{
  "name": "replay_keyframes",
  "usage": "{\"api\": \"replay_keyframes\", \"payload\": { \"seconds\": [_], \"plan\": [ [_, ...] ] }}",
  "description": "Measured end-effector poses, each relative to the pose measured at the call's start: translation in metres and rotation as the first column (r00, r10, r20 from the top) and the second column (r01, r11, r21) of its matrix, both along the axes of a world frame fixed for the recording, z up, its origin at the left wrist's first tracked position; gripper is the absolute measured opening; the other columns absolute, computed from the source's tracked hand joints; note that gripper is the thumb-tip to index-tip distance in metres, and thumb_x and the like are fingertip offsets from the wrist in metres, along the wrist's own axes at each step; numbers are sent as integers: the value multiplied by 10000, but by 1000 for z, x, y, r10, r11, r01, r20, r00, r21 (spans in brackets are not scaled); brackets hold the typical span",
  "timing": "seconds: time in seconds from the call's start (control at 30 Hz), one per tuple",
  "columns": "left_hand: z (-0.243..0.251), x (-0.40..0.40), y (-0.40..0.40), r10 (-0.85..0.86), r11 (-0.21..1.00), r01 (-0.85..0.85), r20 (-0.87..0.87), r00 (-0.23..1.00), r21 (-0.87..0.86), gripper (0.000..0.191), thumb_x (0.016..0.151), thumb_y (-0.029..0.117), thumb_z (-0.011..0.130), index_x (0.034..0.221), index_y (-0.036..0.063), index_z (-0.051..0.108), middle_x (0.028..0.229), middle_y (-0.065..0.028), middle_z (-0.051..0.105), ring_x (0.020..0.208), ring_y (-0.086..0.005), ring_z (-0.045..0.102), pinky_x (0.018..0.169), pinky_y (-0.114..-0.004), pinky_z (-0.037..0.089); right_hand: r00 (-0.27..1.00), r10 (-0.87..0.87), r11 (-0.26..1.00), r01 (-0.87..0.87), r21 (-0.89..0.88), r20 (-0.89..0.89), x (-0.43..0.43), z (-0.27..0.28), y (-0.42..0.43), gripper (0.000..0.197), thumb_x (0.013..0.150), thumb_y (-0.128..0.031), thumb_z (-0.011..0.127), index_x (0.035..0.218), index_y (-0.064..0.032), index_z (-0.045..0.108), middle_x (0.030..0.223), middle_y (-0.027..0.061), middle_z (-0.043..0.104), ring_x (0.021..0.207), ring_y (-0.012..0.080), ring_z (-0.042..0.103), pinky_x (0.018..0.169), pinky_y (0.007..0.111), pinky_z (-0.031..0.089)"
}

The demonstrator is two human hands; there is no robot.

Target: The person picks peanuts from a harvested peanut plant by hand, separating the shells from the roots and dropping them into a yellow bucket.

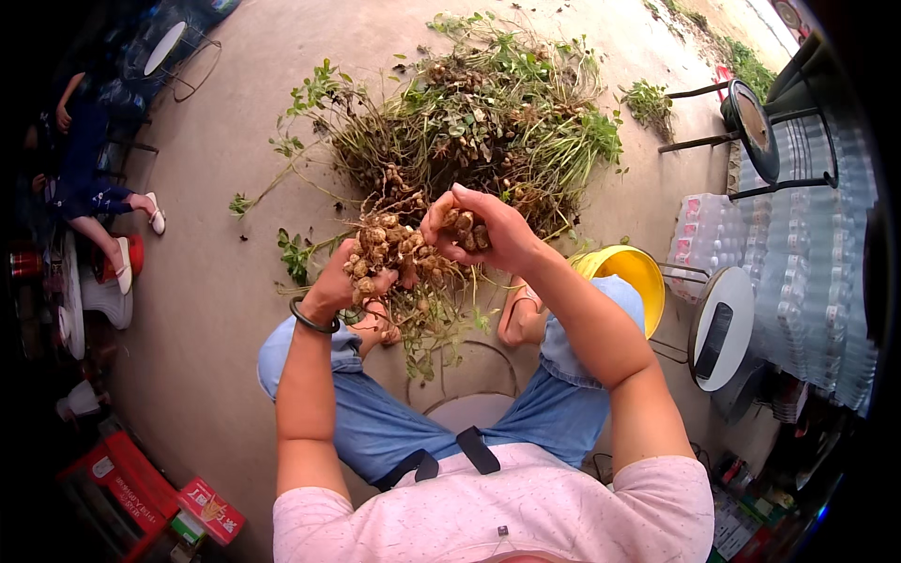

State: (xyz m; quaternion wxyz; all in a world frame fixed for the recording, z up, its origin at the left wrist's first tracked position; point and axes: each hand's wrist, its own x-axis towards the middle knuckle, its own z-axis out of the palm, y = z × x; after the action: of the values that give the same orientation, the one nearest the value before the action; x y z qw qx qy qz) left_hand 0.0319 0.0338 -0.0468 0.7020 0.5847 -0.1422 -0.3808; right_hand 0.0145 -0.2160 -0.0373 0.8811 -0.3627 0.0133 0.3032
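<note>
My left hand (341, 281) grips a pulled peanut plant by its root end, where a cluster of unshelled peanuts (383, 243) hangs on brown roots. Its leafy stems (426, 324) droop below, between my knees. Beside the cluster, at its right, my right hand (486, 229) is curled around several loose peanuts (466, 231) in its palm and fingers. A large heap of peanut plants (464, 119), with green leaves, stems and pods, lies on the concrete floor just beyond my hands. By my right knee stands a yellow bucket (637, 271), partly hidden by the knee; its contents are out of sight.
At right are a round stool with a dark phone-like object (714, 341), a dark-framed stool (753, 130) and stacked shrink-wrapped bottles (809, 260). A seated person (88, 169) is at far left. Red boxes (211, 510) lie at lower left. One loose plant (649, 105) lies right of the heap.
</note>
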Motion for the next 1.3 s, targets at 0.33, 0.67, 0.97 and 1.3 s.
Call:
{"api": "replay_keyframes", "payload": {
  "seconds": [0.33,0.67,0.97,1.3],
  "plan": [
    [-10,1,-8,-143,984,114,217,966,139,222,874,47,671,1090,8,640,871,-17,674,779,-86,594,707,-258,507,976,134,860,-28,-509,173,-9,-3,18,197,947,-167,602,1063,-12,640,673,9,617,591,48,536,496,222,386],
    [-12,-2,-5,-104,990,90,124,987,108,236,856,26,662,1087,-8,632,891,-26,680,806,-91,615,726,-270,521,950,-128,797,270,-540,285,-7,-17,15,202,884,-89,615,1071,-28,571,859,14,640,665,35,536,542,205,431],
    [-12,0,-5,-219,962,178,195,956,207,328,843,31,642,1165,-10,602,900,-59,678,806,-127,636,726,-283,533,979,183,817,-99,-569,92,-6,-7,10,355,852,-205,717,1127,11,653,961,36,668,765,78,569,642,244,469],
    [-13,-1,-12,11,995,-12,12,1000,95,298,865,62,689,1144,-2,608,967,-32,670,857,-96,616,755,-264,526,775,143,627,411,-662,616,-19,-15,29,271,859,-188,691,1033,1,606,853,146,668,798,256,653,719,362,507]
  ]
}}
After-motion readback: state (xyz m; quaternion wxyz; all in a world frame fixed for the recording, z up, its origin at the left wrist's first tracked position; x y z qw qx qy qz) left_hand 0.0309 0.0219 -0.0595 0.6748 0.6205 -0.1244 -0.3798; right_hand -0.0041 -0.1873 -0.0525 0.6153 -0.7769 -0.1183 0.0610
